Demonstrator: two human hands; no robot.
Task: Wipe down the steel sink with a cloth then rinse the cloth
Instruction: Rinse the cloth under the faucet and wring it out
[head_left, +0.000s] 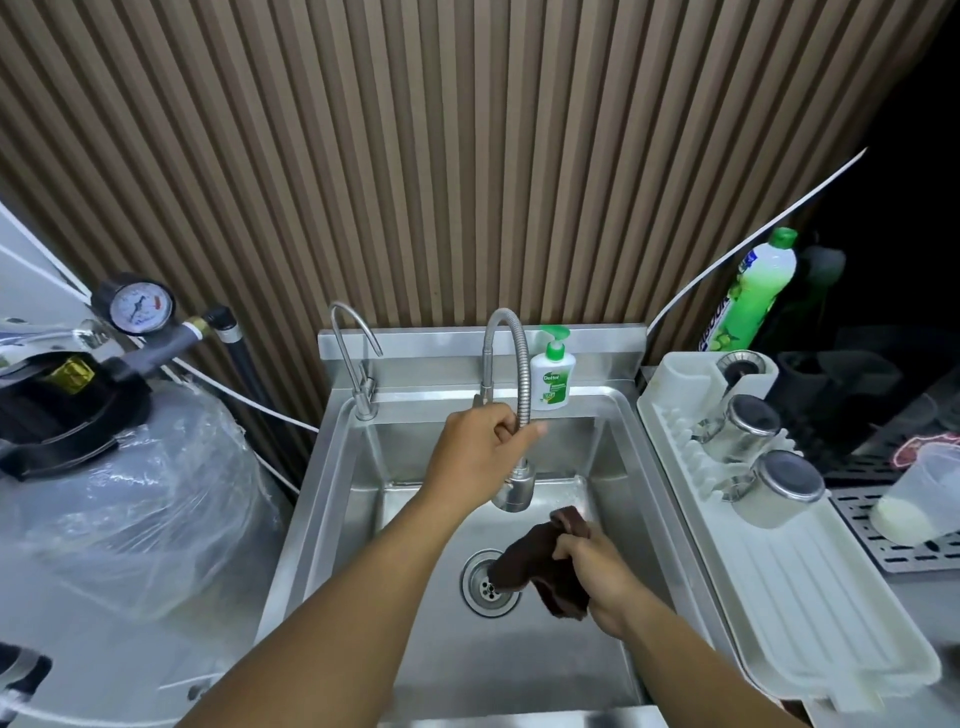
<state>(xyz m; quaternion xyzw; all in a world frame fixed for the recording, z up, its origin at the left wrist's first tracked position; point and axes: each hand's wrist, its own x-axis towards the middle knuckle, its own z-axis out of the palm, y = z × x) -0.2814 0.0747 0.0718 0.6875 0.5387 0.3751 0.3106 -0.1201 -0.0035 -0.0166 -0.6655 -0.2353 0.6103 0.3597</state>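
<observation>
Steel sink (332, 499) occupies centre frame, with a raised back ledge. On the ledge: a slim gooseneck tap (353, 358) at left, a flexible-hose faucet (511, 395) at centre, and a green-capped hand-soap pump bottle (551, 375) just right of it. Round drain strainer (480, 590) sits in the basin floor. A white drainer tray (810, 582), right of frame, carries two inverted steel-bottomed glasses (774, 480).

Two steel taps (506, 364) (353, 358), two upturned steel cups (743, 426) (779, 480), two green-capped plastic bottles (551, 376) (753, 291), one brown cloth (540, 566) and one round pressure gauge (137, 307) are counted.
</observation>
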